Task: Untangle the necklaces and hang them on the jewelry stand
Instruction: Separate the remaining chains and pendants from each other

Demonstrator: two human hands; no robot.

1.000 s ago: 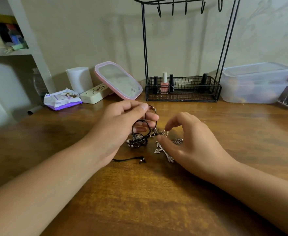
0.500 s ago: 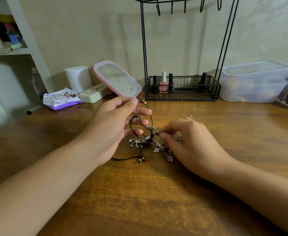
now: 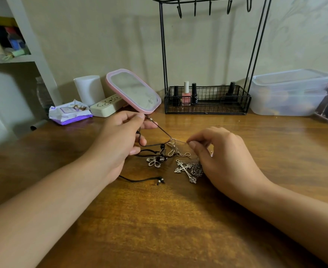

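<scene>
Change since the earlier frames: left hand (image 3: 120, 140) lifted back toward the table's (image 3: 178, 229) far edge, drawing the black cord (image 3: 160, 128) taut; right hand (image 3: 223, 157) now pinches a thin silver chain (image 3: 179, 141) where cord and chain cross. Left fingers clamp the cord's beaded end.

Tangle: mid-table, flower pendant (image 3: 155, 161) and cross pendant (image 3: 186, 170) lying flat.

Jewelry stand (image 3: 164, 55): far edge, hooks bare.

Judgement: strands parting, knot not yet freed.
</scene>
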